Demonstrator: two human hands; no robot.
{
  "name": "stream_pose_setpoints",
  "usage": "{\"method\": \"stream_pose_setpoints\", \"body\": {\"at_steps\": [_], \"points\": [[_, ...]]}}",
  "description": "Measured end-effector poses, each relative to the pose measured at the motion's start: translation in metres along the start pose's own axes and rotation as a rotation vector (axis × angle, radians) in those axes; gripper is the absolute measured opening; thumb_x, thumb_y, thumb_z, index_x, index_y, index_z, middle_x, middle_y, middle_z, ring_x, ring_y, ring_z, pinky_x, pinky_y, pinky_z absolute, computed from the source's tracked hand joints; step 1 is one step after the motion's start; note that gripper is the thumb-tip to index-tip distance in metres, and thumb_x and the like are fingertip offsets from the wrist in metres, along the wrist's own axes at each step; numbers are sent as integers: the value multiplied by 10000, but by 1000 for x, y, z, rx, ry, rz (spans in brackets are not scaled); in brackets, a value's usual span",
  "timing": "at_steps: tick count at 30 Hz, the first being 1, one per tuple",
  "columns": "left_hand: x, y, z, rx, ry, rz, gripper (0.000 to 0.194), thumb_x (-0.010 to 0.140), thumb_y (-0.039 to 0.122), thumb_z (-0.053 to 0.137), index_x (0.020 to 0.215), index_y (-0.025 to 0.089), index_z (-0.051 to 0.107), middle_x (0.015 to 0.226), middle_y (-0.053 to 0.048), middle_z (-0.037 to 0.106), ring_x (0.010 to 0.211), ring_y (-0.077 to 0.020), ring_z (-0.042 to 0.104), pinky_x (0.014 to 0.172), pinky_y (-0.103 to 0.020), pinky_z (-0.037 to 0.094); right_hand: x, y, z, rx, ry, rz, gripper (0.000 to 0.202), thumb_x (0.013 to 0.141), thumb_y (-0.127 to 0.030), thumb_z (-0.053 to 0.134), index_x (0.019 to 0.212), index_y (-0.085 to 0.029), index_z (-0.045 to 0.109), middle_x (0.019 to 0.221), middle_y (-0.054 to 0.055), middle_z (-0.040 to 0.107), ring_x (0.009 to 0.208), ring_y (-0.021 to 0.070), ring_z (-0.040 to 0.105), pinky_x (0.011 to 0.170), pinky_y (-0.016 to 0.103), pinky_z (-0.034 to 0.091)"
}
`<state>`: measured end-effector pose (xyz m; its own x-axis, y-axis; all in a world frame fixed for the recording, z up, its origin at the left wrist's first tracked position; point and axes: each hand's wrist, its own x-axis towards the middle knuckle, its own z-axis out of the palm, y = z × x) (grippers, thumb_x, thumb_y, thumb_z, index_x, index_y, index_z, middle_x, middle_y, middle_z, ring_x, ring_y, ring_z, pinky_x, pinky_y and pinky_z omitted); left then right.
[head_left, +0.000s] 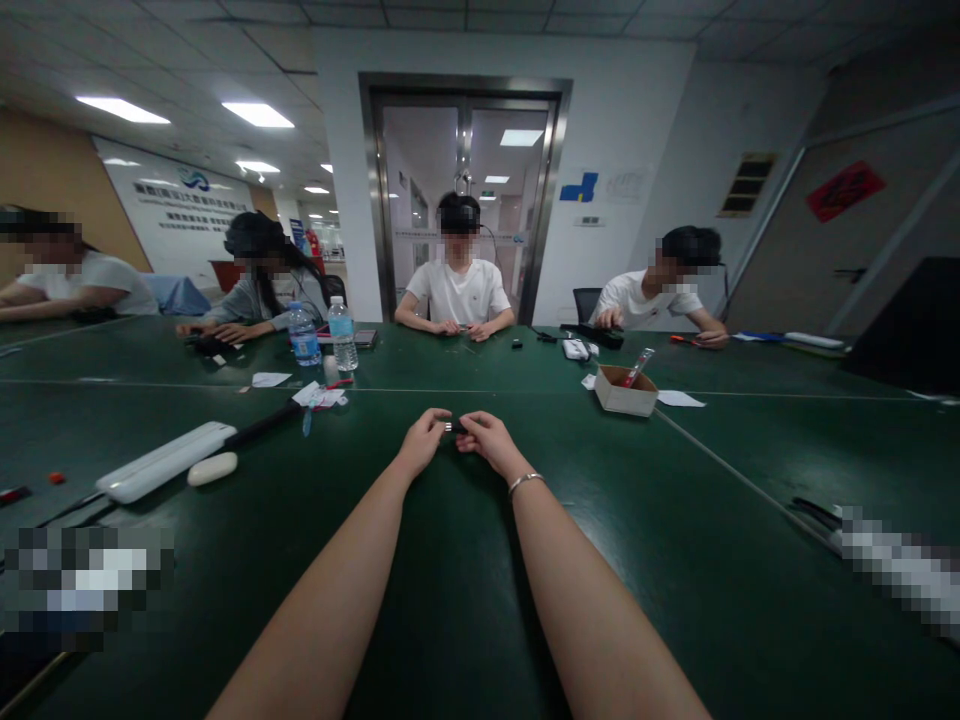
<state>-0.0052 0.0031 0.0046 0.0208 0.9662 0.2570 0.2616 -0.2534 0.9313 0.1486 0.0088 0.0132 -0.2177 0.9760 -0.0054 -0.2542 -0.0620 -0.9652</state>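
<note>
Right hand (pixel 486 440) – fingertips pinching small dark piece (pixel 457 428), pale end leftward | left hand (pixel 424 440) – fingers curled beside that end, grip unclear | piece between hands, over green table (pixel 457 600) | apparently close handling – any shift calls for light, steady fingertips

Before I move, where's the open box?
In the head view, the open box is on the green table, beyond and right of the right hand, beside a white paper.
</note>
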Motion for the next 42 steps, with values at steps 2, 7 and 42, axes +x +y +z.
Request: {"method": "stream_pose_setpoints", "body": {"at_steps": [2, 7, 42], "points": [[0, -1, 1, -33, -4, -36, 319, 801, 295, 449, 1088, 186, 534, 656, 24, 522, 516, -97, 464, 487, -199, 352, 0, 0, 0, 2, -1, -1, 85, 833, -165, 616, 848, -118, 548, 547, 28, 613, 460, 125, 607, 459, 205, 538], [0, -1, 1, -38, 1, -31, 332, 801, 298, 465, 1106, 178, 518, 641, 28, 506, 499, -86, 443, 481, -190, 341, -1, -1, 0, 5, -2, 0, 123, 818, -199, 648, 836, -122, 554, 565, 32, 614, 465, 131, 611, 455, 211, 538], [-1, 3, 2, -62, -55, 1, 321, 829, 388, 426, 968, 149, 588, 610, 7, 537, 537, -107, 484, 515, -210, 376, 0, 0, -2, 3, -4, 6, 84, 841, -174, 612, 862, -113, 559, 626, 60, 632, 481, 123, 614, 475, 206, 545]]}}
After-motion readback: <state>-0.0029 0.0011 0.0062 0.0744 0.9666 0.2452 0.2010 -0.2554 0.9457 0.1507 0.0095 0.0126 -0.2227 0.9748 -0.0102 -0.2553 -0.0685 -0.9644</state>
